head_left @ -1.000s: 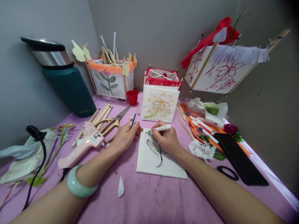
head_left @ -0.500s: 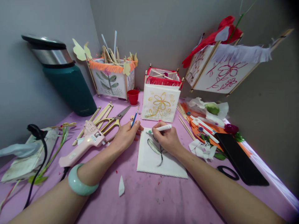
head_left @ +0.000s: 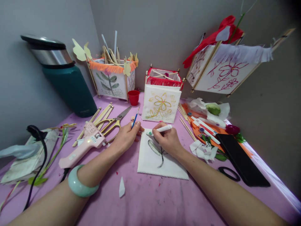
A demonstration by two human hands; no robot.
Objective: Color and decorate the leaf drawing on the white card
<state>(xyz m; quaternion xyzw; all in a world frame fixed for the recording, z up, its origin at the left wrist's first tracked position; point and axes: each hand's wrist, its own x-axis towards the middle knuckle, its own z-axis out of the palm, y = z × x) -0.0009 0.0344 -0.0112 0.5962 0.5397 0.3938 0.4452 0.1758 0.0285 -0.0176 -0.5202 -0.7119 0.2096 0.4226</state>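
Observation:
My right hand (head_left: 168,139) grips a white marker (head_left: 162,129) with a green tip, held over the upper left part of a white sheet (head_left: 149,163). A plant with a dark stem and a leaf (head_left: 154,147) is drawn on that sheet; my right hand hides part of it. In my left hand (head_left: 127,135), at the sheet's upper left edge, a thin blue paintbrush (head_left: 135,118) points up between closed fingers. Just left of that hand lie gold-handled scissors (head_left: 115,122) and a pink glue gun (head_left: 87,144).
Behind the sheet stands a paper lantern (head_left: 162,102) with a yellow flower, near a red cup (head_left: 134,98). A teal bottle (head_left: 68,84) is at the left. Another lantern (head_left: 228,72) hangs at the right above markers, crumpled paper (head_left: 203,150) and a black phone-like slab (head_left: 242,160).
The marker and my right hand have shifted very slightly to the left over the sheet. My left hand keeps its hold on the paintbrush in nearly the same place.

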